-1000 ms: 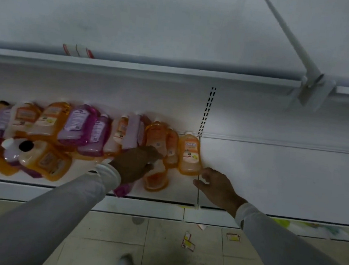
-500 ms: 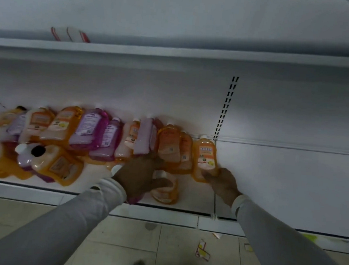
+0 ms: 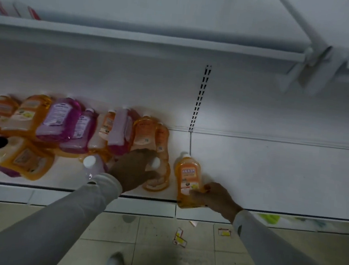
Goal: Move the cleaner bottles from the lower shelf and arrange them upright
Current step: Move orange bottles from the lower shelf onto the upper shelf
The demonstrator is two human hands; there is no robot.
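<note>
Several orange and purple cleaner bottles lie piled on the white lower shelf, left of its middle seam. My right hand grips the base of one small orange bottle with a white cap, holding it over the shelf's front edge, apart from the pile. My left hand lies on another orange bottle with a white cap that rests flat near the front; its fingers curl over the bottle's neck. A purple bottle pokes out beside my left wrist.
The shelf's right half is bare white board. An upper shelf overhangs, with a slanted bracket at the right. Paper scraps lie on the tiled floor below, near my shoes.
My right hand took the small orange bottle from the end of the row and pulled it toward the shelf's front edge. My left hand stayed on the flat orange bottle.
</note>
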